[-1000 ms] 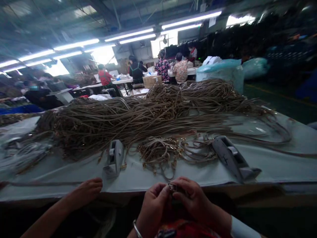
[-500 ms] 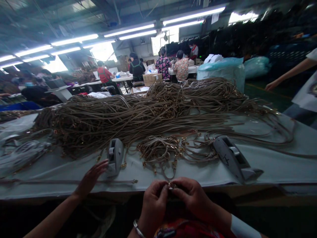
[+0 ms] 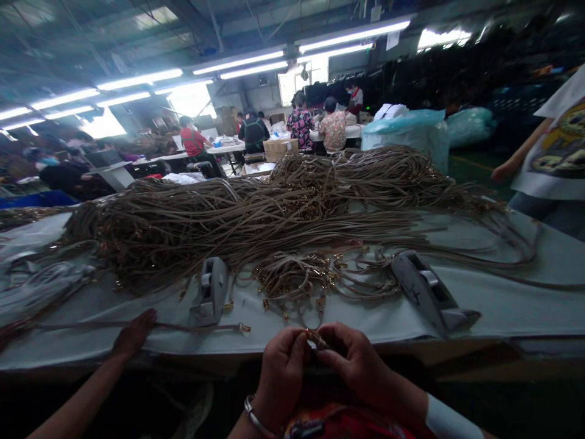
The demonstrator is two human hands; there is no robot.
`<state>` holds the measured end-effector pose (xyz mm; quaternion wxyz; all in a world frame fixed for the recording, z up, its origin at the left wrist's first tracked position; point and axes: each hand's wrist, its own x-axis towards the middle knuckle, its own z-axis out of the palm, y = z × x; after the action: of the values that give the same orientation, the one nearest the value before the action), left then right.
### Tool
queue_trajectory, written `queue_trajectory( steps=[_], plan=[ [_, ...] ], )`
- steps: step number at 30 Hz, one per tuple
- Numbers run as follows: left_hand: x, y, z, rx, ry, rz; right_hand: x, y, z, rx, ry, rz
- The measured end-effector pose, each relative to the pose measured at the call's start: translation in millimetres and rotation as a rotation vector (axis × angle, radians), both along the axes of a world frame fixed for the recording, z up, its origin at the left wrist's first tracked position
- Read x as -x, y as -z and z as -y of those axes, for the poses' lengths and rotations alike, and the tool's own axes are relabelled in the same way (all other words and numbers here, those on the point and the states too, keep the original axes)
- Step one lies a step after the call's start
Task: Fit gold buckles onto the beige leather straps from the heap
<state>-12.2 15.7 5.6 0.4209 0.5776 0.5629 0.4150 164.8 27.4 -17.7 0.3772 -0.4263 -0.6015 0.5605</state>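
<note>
The left hand (image 3: 281,372) and right hand (image 3: 359,360) pinch a small gold-coloured fitting (image 3: 316,338) in closed fingertips, near the table (image 3: 525,311) edge. Its long axis slants from far left to near right.

Strip lights (image 3: 354,36) overhead, bright windows (image 3: 289,88), dark green floor (image 3: 473,174)

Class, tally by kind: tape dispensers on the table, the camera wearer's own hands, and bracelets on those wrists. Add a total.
Tape dispensers (left dispenser and right dispenser): 2
Wearer's hands (left hand and right hand): 2
Bracelet: 1
Total: 5
</note>
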Motion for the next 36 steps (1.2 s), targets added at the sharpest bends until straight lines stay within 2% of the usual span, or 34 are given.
queue_trajectory(
  steps=[3,8,11,16,19,22,26,33,36],
  plan=[
    [0.2,-0.4,0.6,0.095,0.035,0.092,1.4,-8.0,1.9,0.074,-0.088,-0.128],
    [2.9,-0.2,2.2,0.149,0.052,0.162,3.4,-16.5,5.4,0.141,-0.087,-0.192],
    [3.2,-0.1,4.7,0.144,0.044,0.197,3.5,-13.9,7.2,0.263,-0.105,-0.285],
    [3.0,1.4,5.2,0.169,0.03,0.324,3.4,-1.7,6.6,0.522,-0.211,-0.497],
    [3.8,2.2,3.6,0.203,0.002,0.39,3.5,3.6,6.3,0.597,-0.253,-0.582],
    [5.1,1.9,3.6,0.203,-0.008,0.415,3.6,3.5,7.4,0.584,-0.257,-0.558],
    [8.8,1.6,4.7,0.211,0.031,0.484,4.6,-4.0,8.3,0.472,-0.196,-0.447],
    [13.4,5.0,2.9,0.38,0.158,0.56,4.7,-15.6,6.2,0.375,-0.19,-0.329],
    [11.4,3.3,2.8,0.425,0.145,0.621,3.7,-13.3,6.7,0.372,-0.176,-0.261]
  ],
)
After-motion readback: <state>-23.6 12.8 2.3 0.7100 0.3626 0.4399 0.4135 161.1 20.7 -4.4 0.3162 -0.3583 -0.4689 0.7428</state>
